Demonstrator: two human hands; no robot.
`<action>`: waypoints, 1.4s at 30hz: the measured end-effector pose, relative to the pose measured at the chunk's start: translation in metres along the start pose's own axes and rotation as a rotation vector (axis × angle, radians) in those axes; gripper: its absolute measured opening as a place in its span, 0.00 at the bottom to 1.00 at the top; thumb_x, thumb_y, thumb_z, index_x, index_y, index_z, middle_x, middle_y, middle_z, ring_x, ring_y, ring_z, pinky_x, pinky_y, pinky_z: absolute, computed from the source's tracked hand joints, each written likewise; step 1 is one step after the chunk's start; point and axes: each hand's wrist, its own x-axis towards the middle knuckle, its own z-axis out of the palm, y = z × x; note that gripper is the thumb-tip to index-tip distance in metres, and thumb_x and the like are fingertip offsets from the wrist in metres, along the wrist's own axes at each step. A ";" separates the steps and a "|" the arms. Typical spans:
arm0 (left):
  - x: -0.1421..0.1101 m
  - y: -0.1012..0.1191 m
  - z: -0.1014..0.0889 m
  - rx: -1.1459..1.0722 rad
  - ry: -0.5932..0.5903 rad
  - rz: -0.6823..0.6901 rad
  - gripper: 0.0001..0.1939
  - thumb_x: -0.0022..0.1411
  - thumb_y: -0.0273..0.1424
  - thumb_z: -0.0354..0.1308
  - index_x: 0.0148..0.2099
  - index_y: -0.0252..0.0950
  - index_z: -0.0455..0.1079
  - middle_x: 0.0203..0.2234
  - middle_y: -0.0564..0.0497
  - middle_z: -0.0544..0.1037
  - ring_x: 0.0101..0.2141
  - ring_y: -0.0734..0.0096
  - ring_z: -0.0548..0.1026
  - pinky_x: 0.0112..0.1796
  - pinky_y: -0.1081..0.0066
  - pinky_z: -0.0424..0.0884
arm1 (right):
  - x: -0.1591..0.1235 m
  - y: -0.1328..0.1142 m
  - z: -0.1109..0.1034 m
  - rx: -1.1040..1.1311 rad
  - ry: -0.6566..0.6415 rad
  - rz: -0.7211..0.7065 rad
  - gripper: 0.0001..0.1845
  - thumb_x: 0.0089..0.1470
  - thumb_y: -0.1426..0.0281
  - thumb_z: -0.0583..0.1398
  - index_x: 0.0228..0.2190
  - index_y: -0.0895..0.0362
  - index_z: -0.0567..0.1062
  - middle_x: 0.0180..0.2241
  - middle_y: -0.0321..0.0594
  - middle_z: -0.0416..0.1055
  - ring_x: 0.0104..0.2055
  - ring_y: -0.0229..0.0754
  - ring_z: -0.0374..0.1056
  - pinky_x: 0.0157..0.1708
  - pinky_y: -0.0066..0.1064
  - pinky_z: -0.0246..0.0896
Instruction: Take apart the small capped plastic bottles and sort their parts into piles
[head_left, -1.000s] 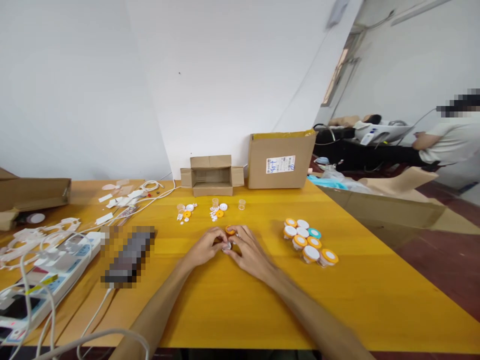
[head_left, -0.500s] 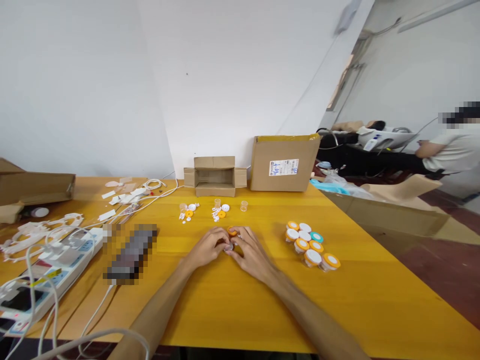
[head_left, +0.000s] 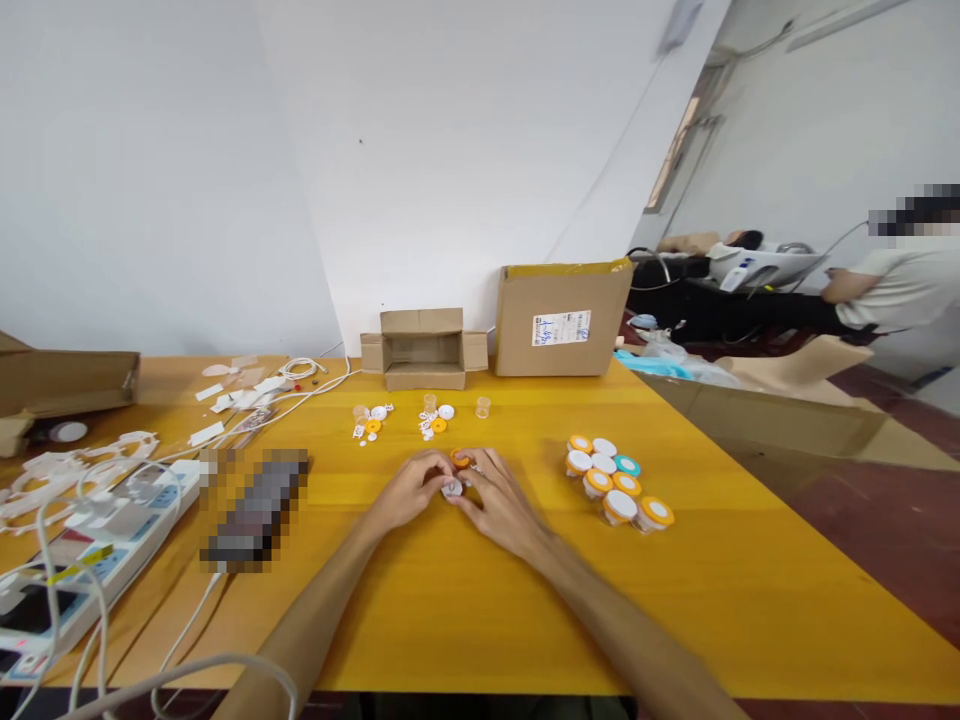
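Observation:
Between my fingertips is a small round white cap-like piece [head_left: 451, 488], pinched from both sides just above the table. My left hand [head_left: 411, 490] is closed on its left edge. From the right, my right hand [head_left: 501, 505] grips it with thumb and fingers. An orange ring-shaped cap [head_left: 460, 458] shows just behind the fingertips, partly covered by them. Farther back lie two clusters of small parts, each with a clear cup [head_left: 430, 402], a white disc [head_left: 446, 412], an orange ring [head_left: 439, 426] and little white pieces. A lone clear cup [head_left: 483, 407] stands right of them.
Several capped clear cups [head_left: 602, 463] with orange, white and teal lids are grouped at right. An open small carton [head_left: 424, 380] and a larger cardboard box [head_left: 555, 350] stand at the back. A power strip [head_left: 112, 570], cables and a blurred dark device [head_left: 259, 510] occupy the left. A person sits far right.
The white piece between my fingers now shows its round face more fully. My hands stay almost in place, and the whole view has shifted slightly.

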 end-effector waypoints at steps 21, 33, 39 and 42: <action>0.004 -0.008 -0.004 -0.022 0.203 -0.125 0.08 0.61 0.29 0.55 0.30 0.36 0.72 0.31 0.51 0.78 0.34 0.69 0.74 0.42 0.69 0.70 | -0.003 -0.013 -0.005 0.039 -0.057 -0.162 0.06 0.60 0.68 0.61 0.41 0.53 0.74 0.53 0.48 0.68 0.54 0.52 0.64 0.52 0.48 0.64; 0.005 -0.005 -0.004 0.020 0.231 -0.093 0.09 0.62 0.30 0.54 0.30 0.37 0.72 0.30 0.52 0.77 0.34 0.68 0.73 0.42 0.69 0.69 | -0.001 -0.014 -0.003 -0.021 -0.106 -0.143 0.09 0.59 0.65 0.63 0.42 0.51 0.76 0.55 0.47 0.66 0.56 0.54 0.61 0.53 0.50 0.64; 0.004 -0.008 -0.003 0.054 0.219 -0.086 0.10 0.63 0.32 0.54 0.31 0.37 0.72 0.30 0.51 0.77 0.34 0.68 0.72 0.41 0.69 0.69 | -0.001 -0.001 -0.004 0.029 0.061 -0.036 0.10 0.62 0.73 0.56 0.41 0.52 0.76 0.49 0.47 0.70 0.51 0.52 0.65 0.49 0.48 0.66; 0.004 -0.008 -0.001 0.064 0.207 -0.078 0.10 0.64 0.33 0.54 0.31 0.38 0.72 0.30 0.51 0.78 0.34 0.68 0.72 0.42 0.68 0.69 | -0.001 0.004 -0.005 0.034 0.084 -0.016 0.12 0.62 0.76 0.55 0.40 0.51 0.77 0.48 0.46 0.70 0.51 0.51 0.65 0.49 0.47 0.66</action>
